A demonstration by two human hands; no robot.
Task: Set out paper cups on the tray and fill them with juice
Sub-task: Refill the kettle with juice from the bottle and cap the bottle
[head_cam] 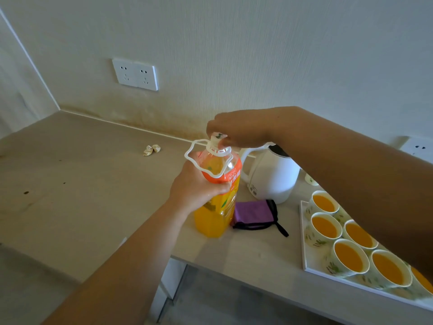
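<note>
A large juice bottle (218, 207) with an orange label and a white carry handle stands upright on the counter, partly full of orange juice. My left hand (194, 186) grips its upper body. My right hand (236, 130) pinches the white cap (218, 138) on the bottle's neck from above. At the right, a white tray (304, 259) holds several paper cups (325, 228) with green leaf prints, each filled with orange juice. My right forearm hides part of the tray.
A white electric kettle (271, 179) stands behind the bottle, and a purple cloth pouch (254, 214) with black trim lies beside it. Crumpled wrapper scraps (151, 150) lie near the wall. Wall sockets (135, 74) are above the counter. The counter's front edge runs below the tray.
</note>
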